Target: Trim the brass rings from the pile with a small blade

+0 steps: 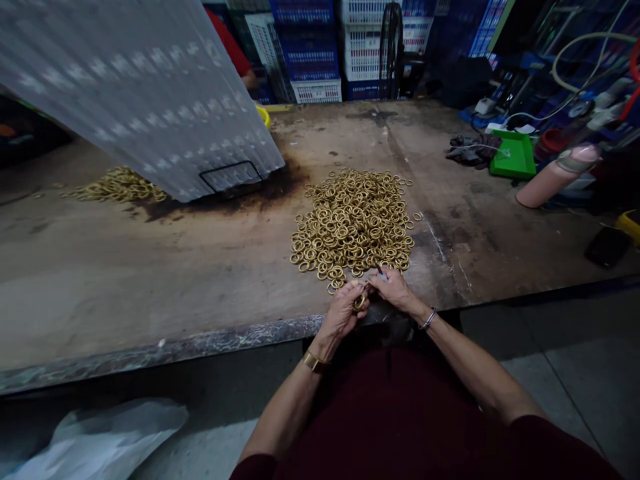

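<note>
My left hand is closed on a brass-coloured ring just above the table's front edge. My right hand is pinched around a small grey tool with a dark end, whose kind is too small to make out. The fingertips of both hands almost meet at the ring. Right behind them lies a big heap of similar rings, with a few loose ones around its border.
Left of the heap, a tilted ribbed grey panel stands on the worn table, with more rings beside it. A green tray and a pink cylinder occupy the right. Stacked crates and a person's red sleeve appear behind.
</note>
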Demonstrator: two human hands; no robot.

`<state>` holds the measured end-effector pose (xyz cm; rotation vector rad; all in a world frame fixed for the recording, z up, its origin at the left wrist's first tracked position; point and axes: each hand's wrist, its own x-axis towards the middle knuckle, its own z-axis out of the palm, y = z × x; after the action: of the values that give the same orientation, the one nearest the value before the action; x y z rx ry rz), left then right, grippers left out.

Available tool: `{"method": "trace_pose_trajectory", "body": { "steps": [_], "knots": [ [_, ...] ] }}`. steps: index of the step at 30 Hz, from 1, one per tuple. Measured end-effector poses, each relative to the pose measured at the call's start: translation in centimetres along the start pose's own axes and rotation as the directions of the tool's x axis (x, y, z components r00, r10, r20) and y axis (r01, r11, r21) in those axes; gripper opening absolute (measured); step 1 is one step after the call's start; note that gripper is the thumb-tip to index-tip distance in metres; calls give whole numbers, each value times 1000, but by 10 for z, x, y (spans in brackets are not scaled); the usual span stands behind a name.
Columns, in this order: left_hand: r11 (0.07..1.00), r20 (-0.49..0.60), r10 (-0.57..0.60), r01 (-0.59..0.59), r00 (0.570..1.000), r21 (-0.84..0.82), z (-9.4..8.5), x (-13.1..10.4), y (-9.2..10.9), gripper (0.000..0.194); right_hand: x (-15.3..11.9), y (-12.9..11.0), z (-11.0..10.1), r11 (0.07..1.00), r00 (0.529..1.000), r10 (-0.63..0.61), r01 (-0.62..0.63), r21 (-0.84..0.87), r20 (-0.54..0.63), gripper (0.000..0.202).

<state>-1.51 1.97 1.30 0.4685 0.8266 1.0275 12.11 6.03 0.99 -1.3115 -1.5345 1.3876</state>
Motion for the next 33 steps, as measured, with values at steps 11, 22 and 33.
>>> {"method": "trace_pose_trajectory", "body": {
  "steps": [11, 22, 33],
  "knots": [
    [992, -72, 123, -120, 990, 36, 0, 1, -5, 38, -16, 10, 0, 669, 976, -190, 205, -715, 102, 16],
    [998, 61, -58, 57, 996, 28, -1, -24, 1, 34, -17, 4, -7, 465, 999, -44, 0, -885, -22, 26],
    [918, 2, -395, 395, 919, 44, -63, -36, -75, 18, 12, -9, -5, 451, 979, -142, -65, -890, -144, 20]
  ]
}}
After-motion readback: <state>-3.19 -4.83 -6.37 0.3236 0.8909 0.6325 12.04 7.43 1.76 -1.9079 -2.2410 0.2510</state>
